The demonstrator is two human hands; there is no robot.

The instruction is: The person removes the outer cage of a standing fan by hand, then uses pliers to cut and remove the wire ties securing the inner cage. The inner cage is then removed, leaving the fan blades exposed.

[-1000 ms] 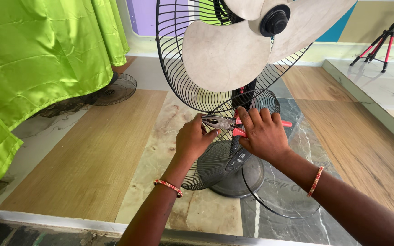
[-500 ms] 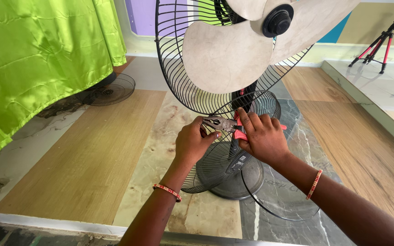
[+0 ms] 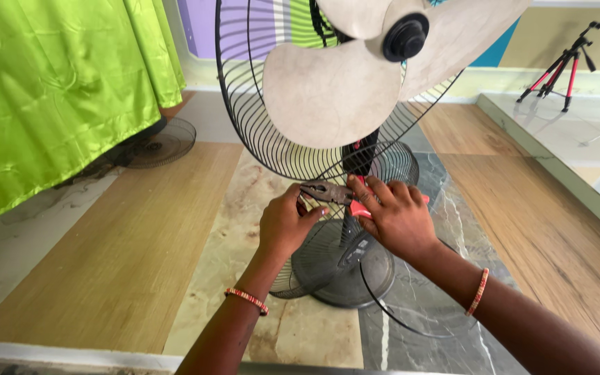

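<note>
Dominating the view, a standing fan (image 3: 355, 90) with pale blades, black rear wire guard (image 3: 258, 132) open toward the camera, round base (image 3: 355, 278) on the marble floor; at nine o'clock, green satin cloth (image 3: 57, 90). At six o'clock under the guard's lower rim, right hand (image 3: 397, 215) closed around red-handled pliers (image 3: 331, 193); left hand (image 3: 285, 223) pinching the rim wires beside the plier nose, at its nine o'clock.

From my feed, the fan guard (image 3: 258, 132) and its blades (image 3: 335, 90) run off the top edge. My right hand (image 3: 397, 219) covers most of the pliers' red handles (image 3: 359, 207); what the pliers' nose (image 3: 312, 190) bites stays indiscernible.
</note>
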